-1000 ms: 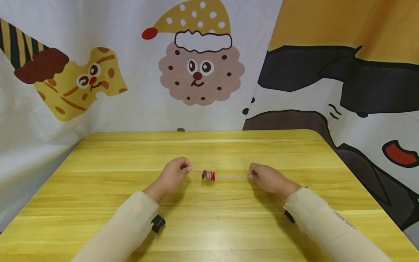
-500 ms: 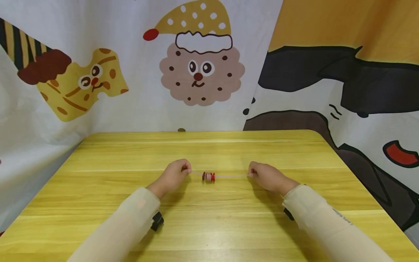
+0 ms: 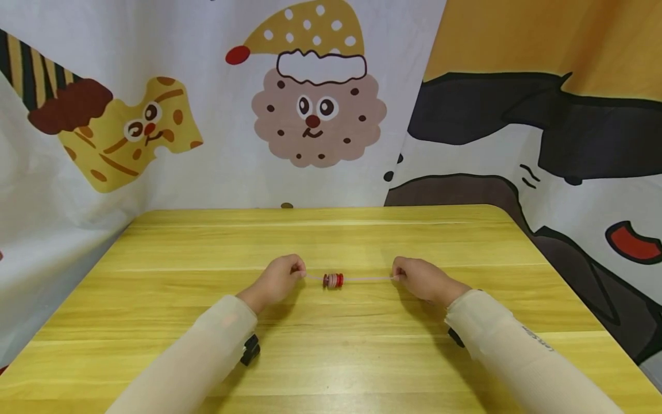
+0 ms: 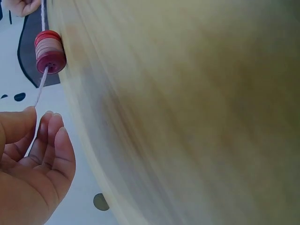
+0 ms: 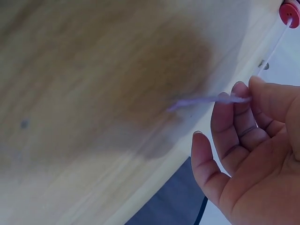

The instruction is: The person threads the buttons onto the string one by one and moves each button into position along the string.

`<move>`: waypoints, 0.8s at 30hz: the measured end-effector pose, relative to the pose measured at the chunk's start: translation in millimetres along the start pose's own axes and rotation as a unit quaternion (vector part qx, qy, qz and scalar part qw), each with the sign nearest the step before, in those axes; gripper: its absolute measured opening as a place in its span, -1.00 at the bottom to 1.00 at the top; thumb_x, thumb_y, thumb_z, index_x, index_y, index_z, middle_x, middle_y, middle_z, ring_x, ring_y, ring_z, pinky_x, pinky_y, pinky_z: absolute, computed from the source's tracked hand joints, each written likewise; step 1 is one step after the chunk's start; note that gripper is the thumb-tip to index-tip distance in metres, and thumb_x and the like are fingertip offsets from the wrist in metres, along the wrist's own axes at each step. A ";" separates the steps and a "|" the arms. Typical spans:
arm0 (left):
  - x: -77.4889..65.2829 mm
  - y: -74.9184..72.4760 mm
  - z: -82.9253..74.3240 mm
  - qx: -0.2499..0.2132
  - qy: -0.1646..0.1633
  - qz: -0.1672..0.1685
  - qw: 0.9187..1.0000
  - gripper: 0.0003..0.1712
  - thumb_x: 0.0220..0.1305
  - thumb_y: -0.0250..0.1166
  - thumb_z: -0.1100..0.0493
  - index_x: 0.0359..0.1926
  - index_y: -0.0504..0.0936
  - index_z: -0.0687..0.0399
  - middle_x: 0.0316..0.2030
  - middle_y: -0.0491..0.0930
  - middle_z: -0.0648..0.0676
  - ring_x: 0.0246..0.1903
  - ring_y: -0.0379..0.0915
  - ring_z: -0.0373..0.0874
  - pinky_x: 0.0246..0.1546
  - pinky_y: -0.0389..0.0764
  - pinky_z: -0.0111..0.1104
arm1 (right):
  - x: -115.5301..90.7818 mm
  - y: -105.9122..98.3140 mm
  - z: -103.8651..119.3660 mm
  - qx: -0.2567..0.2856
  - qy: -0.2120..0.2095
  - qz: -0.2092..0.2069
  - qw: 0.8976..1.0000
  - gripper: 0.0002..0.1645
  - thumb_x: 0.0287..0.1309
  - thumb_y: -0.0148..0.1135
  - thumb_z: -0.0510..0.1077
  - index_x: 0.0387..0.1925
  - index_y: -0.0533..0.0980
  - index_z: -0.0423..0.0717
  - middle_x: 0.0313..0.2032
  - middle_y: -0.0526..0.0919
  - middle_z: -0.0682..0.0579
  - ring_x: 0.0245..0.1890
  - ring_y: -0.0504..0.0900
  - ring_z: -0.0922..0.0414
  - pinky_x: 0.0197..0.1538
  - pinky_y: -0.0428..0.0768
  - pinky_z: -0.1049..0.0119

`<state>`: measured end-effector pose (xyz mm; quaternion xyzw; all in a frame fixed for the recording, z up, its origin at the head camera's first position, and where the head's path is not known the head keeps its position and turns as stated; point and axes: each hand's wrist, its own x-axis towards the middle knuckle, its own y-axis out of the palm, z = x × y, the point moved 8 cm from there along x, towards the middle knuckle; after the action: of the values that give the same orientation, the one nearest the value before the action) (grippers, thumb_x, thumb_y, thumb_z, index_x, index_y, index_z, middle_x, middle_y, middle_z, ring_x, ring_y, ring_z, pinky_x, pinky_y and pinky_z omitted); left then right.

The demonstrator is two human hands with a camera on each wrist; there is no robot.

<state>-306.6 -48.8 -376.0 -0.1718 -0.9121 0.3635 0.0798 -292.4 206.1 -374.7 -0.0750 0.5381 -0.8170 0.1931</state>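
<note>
Several buttons in red, pink and dark red sit packed face to face on a thin pale string, between the two hands. My left hand pinches the string's left end between thumb and forefinger; the left wrist view shows a dark red button nearest that hand. On the other side, my right hand pinches the string too. In the right wrist view a loose tail of string sticks out past the fingertips, and a red button shows at the corner. Neither hand touches the buttons.
A wooden table with yellowish grain lies under both hands. Behind it hangs a curtain printed with cartoon figures. A black strap device is on the left wrist.
My left hand has shifted slightly right and toward the person, and the buttons have moved a little right. The string left of the buttons sags slightly. My right hand is nearly still.
</note>
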 end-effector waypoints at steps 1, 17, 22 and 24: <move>0.3 0.6 -0.4 0.004 0.001 0.002 1.000 -0.91 0.34 0.16 0.38 -0.35 0.52 0.24 -0.44 0.53 0.13 -0.45 0.32 -0.16 -0.38 0.41 -0.35 | 0.1 0.3 0.3 0.000 -0.001 0.000 1.000 -0.91 0.31 0.14 -0.25 -0.35 0.45 -0.07 -0.39 0.58 0.09 -0.43 0.43 0.17 -0.28 0.45 0.25; 5.1 8.1 0.0 0.027 -0.016 0.026 0.999 -0.89 0.32 0.19 0.38 -0.38 0.52 0.19 -0.42 0.53 0.07 -0.40 0.36 -0.15 -0.31 0.47 -0.31 | 2.0 2.4 -4.1 0.001 0.022 0.015 1.000 -0.95 0.26 0.22 -0.23 -0.35 0.53 -0.11 -0.38 0.61 0.10 -0.39 0.45 0.15 -0.21 0.49 0.20; 6.8 8.9 1.7 0.050 -0.014 0.034 0.998 -0.87 0.31 0.19 0.38 -0.41 0.51 0.19 -0.44 0.52 0.04 -0.39 0.38 -0.14 -0.28 0.48 -0.28 | 0.8 1.5 -2.9 0.000 0.022 0.017 1.000 -0.95 0.25 0.23 -0.25 -0.36 0.54 -0.12 -0.39 0.62 0.10 -0.38 0.47 0.16 -0.20 0.50 0.20; 7.3 8.5 1.9 0.062 -0.012 0.035 0.997 -0.86 0.30 0.20 0.38 -0.42 0.51 0.18 -0.45 0.52 0.03 -0.39 0.38 -0.13 -0.26 0.49 -0.26 | 0.5 1.2 -2.5 0.000 0.021 0.017 1.000 -0.95 0.24 0.23 -0.25 -0.35 0.55 -0.13 -0.39 0.62 0.10 -0.38 0.47 0.16 -0.20 0.50 0.19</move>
<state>-311.7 -41.5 -383.1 -0.1941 -0.8820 0.4243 0.0668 -293.4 207.6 -376.8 -0.0482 0.5436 -0.8148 0.1958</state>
